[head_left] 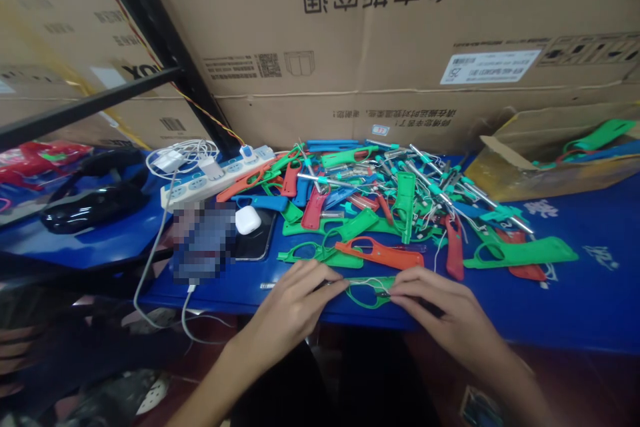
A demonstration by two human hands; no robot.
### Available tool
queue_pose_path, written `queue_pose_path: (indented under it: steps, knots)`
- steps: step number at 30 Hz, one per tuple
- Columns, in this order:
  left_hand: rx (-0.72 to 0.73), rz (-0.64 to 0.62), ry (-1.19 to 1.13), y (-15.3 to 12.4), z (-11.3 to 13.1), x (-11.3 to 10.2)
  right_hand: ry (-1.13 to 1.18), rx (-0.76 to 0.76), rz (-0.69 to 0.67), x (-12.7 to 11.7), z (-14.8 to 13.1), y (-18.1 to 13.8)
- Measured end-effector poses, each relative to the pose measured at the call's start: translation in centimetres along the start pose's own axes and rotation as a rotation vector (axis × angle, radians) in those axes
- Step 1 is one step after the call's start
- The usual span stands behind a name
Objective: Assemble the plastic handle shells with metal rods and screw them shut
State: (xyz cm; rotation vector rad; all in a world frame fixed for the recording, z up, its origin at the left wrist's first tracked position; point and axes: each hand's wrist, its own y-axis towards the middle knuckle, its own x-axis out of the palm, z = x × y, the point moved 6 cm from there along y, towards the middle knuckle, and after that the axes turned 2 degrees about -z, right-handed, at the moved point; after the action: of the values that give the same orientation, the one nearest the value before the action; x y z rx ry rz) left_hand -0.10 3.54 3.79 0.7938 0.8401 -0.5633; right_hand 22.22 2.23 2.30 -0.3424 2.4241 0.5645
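Observation:
Near the front edge of the blue table I have a green lighter casing (356, 300), long with a ring-shaped trigger guard, between my hands. My left hand (303, 295) is closed, thumb and fingers pinching its left end. My right hand (434, 293) is closed at the other end, its fingertips by a small dark part (383, 293). A thin white wire (369, 281) runs along the casing between both hands. Fingers hide both ends of the piece. Just beyond lie an orange lighter casing (387, 255) and a larger green lighter casing (530, 252).
A heap of coloured casings and metal lighter tubes (425, 177) spreads behind my hands. An open cardboard box (520, 163) stands right. On the left are a power strip (193, 183), a phone (254, 240), a white earbud case (248, 219) and a charging cable (145, 280).

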Motion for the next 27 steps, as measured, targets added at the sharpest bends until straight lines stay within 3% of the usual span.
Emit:
queue_pose_path:
  steps: [10,16,27]
  knots:
    - [-0.029,0.130,-0.022,0.6,0.1,0.3,-0.099,-0.004,0.105,0.4,-0.6,-1.3]
    - [-0.039,0.073,-0.116,0.9,0.0,0.6,-0.119,-0.038,0.117,0.0,-1.0,-1.0]
    - [-0.053,0.037,0.049,0.6,0.3,0.4,-0.391,-0.110,0.248,1.1,-1.6,-3.2]
